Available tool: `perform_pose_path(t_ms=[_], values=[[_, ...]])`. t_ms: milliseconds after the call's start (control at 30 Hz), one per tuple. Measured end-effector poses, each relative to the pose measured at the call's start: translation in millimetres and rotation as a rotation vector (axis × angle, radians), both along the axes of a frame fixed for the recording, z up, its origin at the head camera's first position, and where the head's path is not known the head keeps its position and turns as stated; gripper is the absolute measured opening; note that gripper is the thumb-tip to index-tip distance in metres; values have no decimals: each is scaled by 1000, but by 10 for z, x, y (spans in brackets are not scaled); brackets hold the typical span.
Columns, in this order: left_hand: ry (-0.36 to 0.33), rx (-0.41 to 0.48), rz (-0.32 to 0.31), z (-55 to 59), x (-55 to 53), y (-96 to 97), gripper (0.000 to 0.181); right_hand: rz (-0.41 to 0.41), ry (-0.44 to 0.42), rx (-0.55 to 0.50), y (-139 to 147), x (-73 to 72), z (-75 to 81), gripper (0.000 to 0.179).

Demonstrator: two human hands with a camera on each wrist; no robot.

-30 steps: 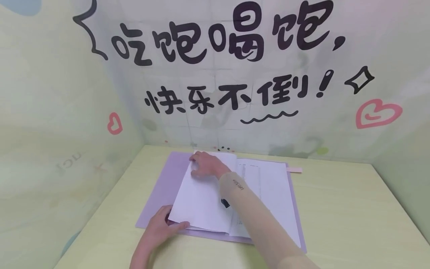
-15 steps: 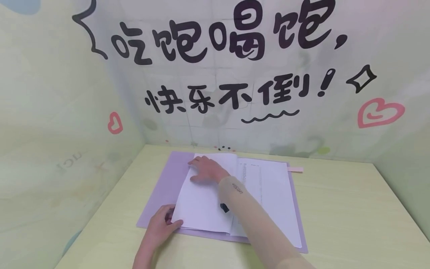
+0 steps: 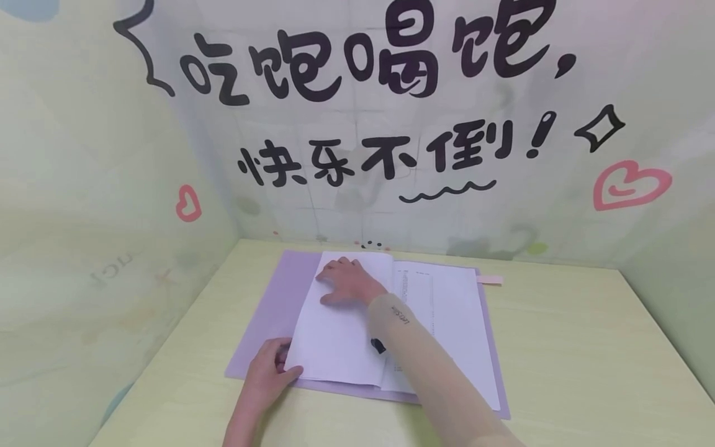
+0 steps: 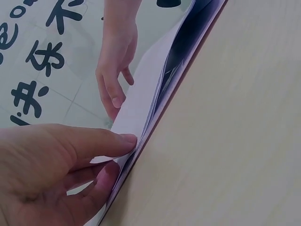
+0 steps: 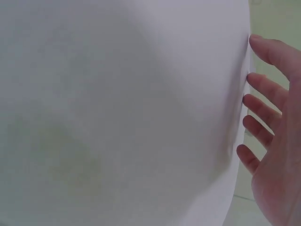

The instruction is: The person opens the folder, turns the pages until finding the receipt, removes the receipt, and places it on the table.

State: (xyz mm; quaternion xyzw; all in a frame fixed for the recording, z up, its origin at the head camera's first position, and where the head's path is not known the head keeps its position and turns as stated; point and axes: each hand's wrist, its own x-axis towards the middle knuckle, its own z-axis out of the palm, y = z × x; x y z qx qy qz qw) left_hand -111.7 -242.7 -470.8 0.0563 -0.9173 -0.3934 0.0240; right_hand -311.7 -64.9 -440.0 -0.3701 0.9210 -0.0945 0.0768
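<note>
A purple folder (image 3: 279,298) lies spread on the table with white sheets inside. Its left-hand page (image 3: 341,335) is blank; the right-hand page (image 3: 460,335) carries small print. At the lower left corner of the blank page, my left hand (image 3: 269,372) pinches the sheets, thumb on top and fingers beneath; the left wrist view shows the thumb (image 4: 123,143) at the paper's edge. My right hand (image 3: 349,282) rests spread on the upper part of the blank page. In the right wrist view its fingertips (image 5: 251,77) touch the white paper (image 5: 141,103).
A pink tab (image 3: 490,280) sticks out at the folder's right edge. The pale wooden table (image 3: 570,347) extends to the right. Behind it hangs a printed cloth backdrop (image 3: 357,217) with black characters and hearts. A sleeved right forearm (image 3: 436,366) crosses the printed page.
The left page's outer edge has shifted slightly right and settled lower, with my left thumb following it. My right hand has moved slightly down and its fingers have spread flatter on the page.
</note>
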Motion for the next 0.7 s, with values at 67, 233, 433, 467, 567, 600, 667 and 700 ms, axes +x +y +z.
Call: perform_pose_path(t_ms=[67, 233, 433, 467, 567, 600, 667, 700], values=[[-8, 8, 6, -4, -9, 8, 54, -4, -2, 18, 25, 3, 7, 57], [-8, -26, -12, 0, -25, 12, 56, -8, -29, 50, 63, 23, -6, 59], [-16, -45, -22, -8, -33, 5, 59, -15, -55, 44, 82, 49, -34, 61], [-15, -48, -23, -4, -32, 6, 60, -15, -60, 40, 85, 51, -36, 62], [0, -70, -35, 16, -29, 4, 61, -16, -72, 28, 89, 54, -48, 63], [5, -78, -39, 24, -29, 4, 61, -15, -73, 25, 88, 53, -56, 64], [14, -91, -46, 40, -27, 2, 62, -13, -74, 21, 87, 51, -74, 65], [20, -98, -50, 44, -28, 0, 63, -15, -73, 20, 87, 48, -83, 65]])
